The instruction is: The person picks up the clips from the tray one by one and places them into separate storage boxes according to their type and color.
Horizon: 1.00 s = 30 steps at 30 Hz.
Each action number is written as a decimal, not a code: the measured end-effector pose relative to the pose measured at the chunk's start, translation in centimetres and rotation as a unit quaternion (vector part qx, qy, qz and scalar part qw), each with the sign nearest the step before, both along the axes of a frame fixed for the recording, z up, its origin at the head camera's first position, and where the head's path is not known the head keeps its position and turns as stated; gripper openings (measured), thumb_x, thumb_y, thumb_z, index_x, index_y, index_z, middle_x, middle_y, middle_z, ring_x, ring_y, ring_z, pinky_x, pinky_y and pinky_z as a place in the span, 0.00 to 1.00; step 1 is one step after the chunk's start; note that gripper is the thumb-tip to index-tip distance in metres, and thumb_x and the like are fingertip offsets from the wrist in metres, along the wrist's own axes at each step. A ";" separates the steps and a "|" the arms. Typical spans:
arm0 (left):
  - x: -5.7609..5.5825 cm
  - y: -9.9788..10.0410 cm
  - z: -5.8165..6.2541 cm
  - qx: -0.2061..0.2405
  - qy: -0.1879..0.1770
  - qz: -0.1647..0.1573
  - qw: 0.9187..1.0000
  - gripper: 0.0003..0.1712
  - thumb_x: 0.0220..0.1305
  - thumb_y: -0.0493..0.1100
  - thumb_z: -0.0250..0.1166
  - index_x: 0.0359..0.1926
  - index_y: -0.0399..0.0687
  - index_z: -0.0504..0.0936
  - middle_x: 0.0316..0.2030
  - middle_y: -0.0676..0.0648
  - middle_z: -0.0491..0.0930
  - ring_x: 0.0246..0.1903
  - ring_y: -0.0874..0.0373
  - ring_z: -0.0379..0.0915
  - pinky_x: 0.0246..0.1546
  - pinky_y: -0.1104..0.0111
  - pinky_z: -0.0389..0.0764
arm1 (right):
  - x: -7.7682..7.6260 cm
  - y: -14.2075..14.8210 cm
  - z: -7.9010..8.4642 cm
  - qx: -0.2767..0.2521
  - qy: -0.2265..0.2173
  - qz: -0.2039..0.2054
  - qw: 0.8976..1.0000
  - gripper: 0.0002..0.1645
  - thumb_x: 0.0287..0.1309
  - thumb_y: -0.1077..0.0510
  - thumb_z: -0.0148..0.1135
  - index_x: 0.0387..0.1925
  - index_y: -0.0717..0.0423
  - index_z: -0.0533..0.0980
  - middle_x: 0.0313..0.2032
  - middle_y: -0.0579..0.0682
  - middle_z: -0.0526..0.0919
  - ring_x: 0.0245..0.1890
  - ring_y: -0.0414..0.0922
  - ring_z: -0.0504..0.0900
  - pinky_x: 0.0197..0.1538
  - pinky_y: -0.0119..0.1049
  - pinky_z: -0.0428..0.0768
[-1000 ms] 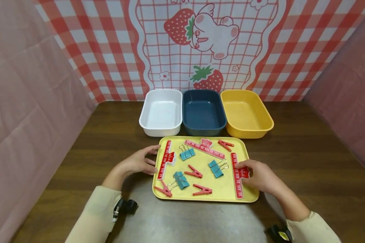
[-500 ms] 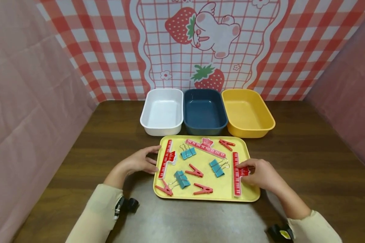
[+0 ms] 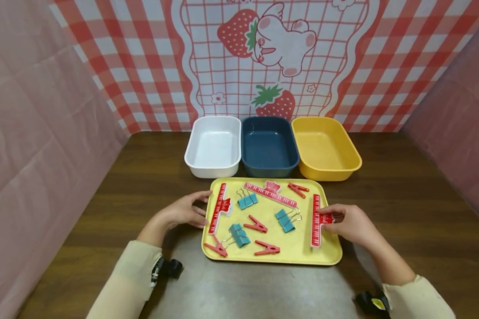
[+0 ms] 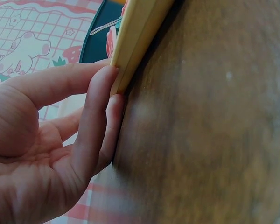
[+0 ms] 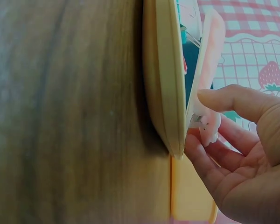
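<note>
My right hand (image 3: 353,225) pinches a red clip with a piano-key pattern (image 3: 316,223) by its handle tab, at the tray's right side. In the right wrist view this clip (image 5: 211,56) tilts above the tray's rim, between thumb and fingers. My left hand (image 3: 183,210) touches the left rim of the yellow tray (image 3: 293,256) with its fingertips, seen close in the left wrist view. Two more piano-key clips lie on the tray, one along the left side (image 3: 217,210) and one near the back (image 3: 269,195). Teal binder clips (image 3: 239,235) and red clothespins (image 3: 267,248) lie between them.
Behind the tray stand a white bin (image 3: 213,150), a dark blue bin (image 3: 269,150) and a yellow bin (image 3: 325,148), side by side. A checked strawberry cloth (image 3: 151,66) hangs behind, and pink cloth walls flank the brown table (image 3: 403,195).
My right hand has moved right and slightly back, lifting the piano-key clip off its spot on the tray. My left hand stays at the left rim.
</note>
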<state>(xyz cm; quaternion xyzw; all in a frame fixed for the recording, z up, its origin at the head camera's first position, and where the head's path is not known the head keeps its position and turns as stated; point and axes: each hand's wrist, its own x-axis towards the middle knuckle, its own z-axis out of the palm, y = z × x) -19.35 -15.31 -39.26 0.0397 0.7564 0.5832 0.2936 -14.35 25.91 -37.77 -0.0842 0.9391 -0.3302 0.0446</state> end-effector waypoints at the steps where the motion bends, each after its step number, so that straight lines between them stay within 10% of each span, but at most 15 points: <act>1: 0.0 0.0 0.0 0.000 0.000 0.001 1.000 0.47 0.51 0.21 0.64 0.70 0.41 0.54 0.60 0.36 0.56 0.43 0.49 0.75 0.38 0.60 0.83 | 0.0 0.0 0.0 -0.002 0.000 -0.001 1.000 0.21 0.42 0.62 0.72 0.42 0.63 0.81 0.37 0.57 0.81 0.31 0.45 0.77 0.31 0.33 0.79; 30: 0.0 0.0 -0.1 0.011 0.000 0.003 1.000 0.47 0.50 0.19 0.63 0.69 0.40 0.54 0.59 0.35 0.56 0.42 0.49 0.75 0.37 0.59 0.83 | -0.8 0.0 2.7 -0.038 0.037 -0.094 0.994 0.29 0.48 0.51 0.71 0.50 0.64 0.77 0.38 0.59 0.80 0.32 0.48 0.73 0.25 0.29 0.76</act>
